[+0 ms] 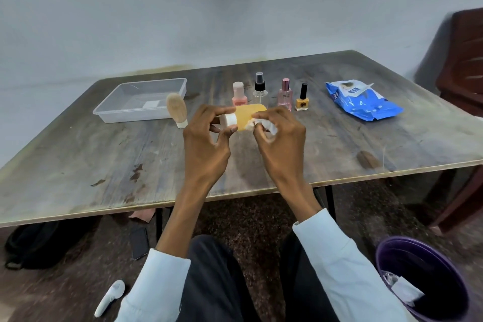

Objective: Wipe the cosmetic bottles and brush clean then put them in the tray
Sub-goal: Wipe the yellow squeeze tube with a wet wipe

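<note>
A worn wooden table (104, 165) carries a clear plastic tray (122, 110) at the far left, with a makeup brush (177, 110) standing upright on its base just beside the tray's right end, bristles up. Behind the person's hands stands a row of four upright bottles: a pink bottle (239, 95) with a pale cap, a clear spray bottle (260, 90) with a black nozzle, a pink perfume bottle (285, 94) and a yellow nail polish bottle (302, 99) with a black cap. Farther right lies a blue pack of wet wipes (363, 102), its flap lifted. A dark chair (462, 60) stands at the right edge. On the floor are a purple bin (392, 251) holding crumpled wipes, a black bag (34, 243), a phone (139, 242) and a white device (109, 297).

The yellow bottle (248, 116) with a white cap is held above the table in front of the row, partly hiding the pink bottle's base. It lies roughly level, its long axis running left to right, cap toward the left. The left hand (206, 138) grips the cap end with curled fingers (209, 112). The right hand (281, 136) pinches a crumpled white wipe (264, 124) against the bottle's body.
</note>
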